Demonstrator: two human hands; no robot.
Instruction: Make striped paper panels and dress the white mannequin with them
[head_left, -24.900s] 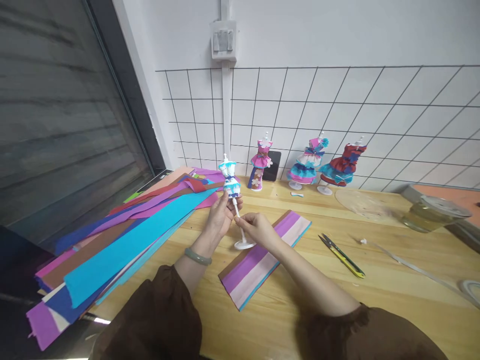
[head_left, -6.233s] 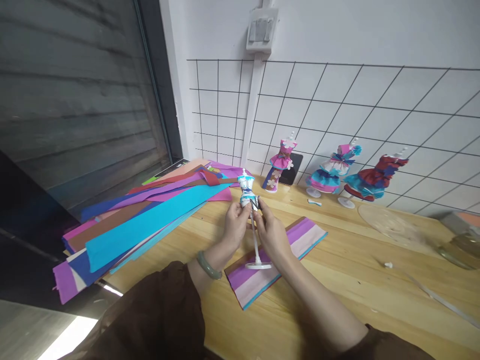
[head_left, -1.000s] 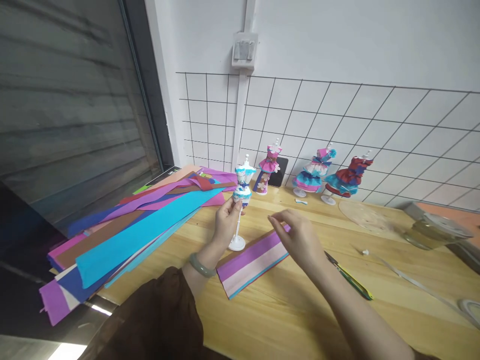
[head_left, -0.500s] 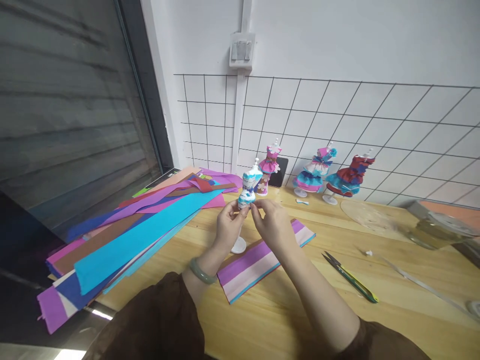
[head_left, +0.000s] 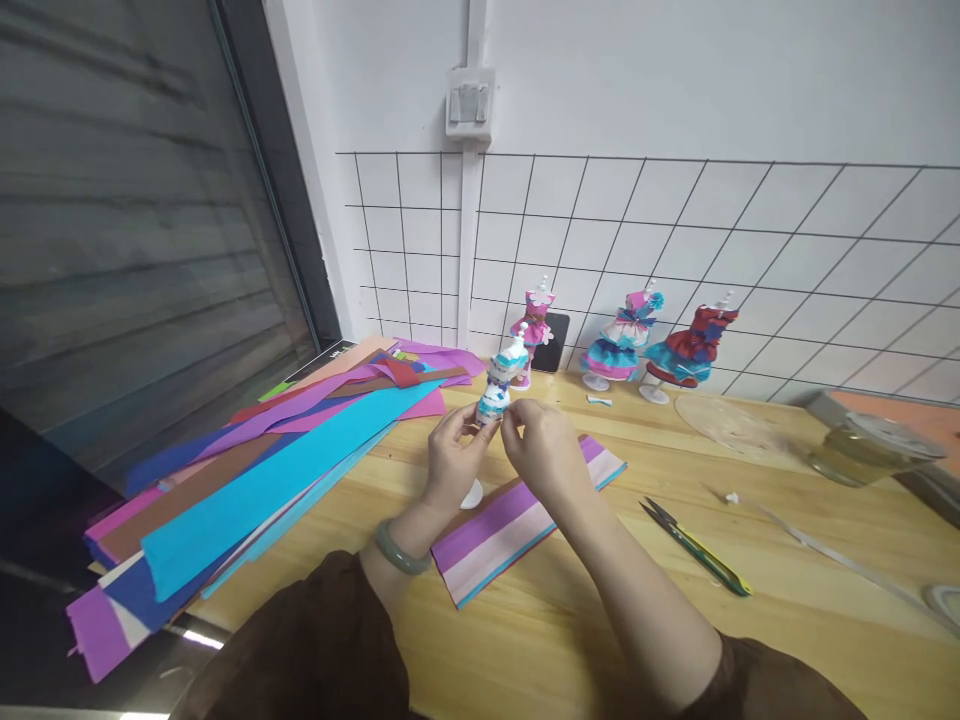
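Observation:
A miniature white dress form [head_left: 496,388], wrapped in white and blue crepe paper with a dark blue band at the waist, leans to the right over the table. My left hand [head_left: 454,455] is closed around its lower end, thumb in front. Fingers of my right hand [head_left: 546,450] are pinched together against its right hip; what they grip is too small to make out. The round white base [head_left: 472,494] shows below my left hand. Under my right forearm lies a folded strip of purple, pink and blue crepe paper [head_left: 491,545].
Long crepe paper strips [head_left: 285,470] are heaped at the left. Three dressed forms, pink [head_left: 535,322], blue-and-white [head_left: 622,340] and red [head_left: 697,345], stand by the wall grid. Thread snips [head_left: 697,550], a thin white cord [head_left: 825,550] and a glass container [head_left: 862,455] lie rightward.
The dress form has tilted further to the right, its top swinging over while my left hand keeps hold. My right hand stays pinched at its hip. The view has shifted slightly.

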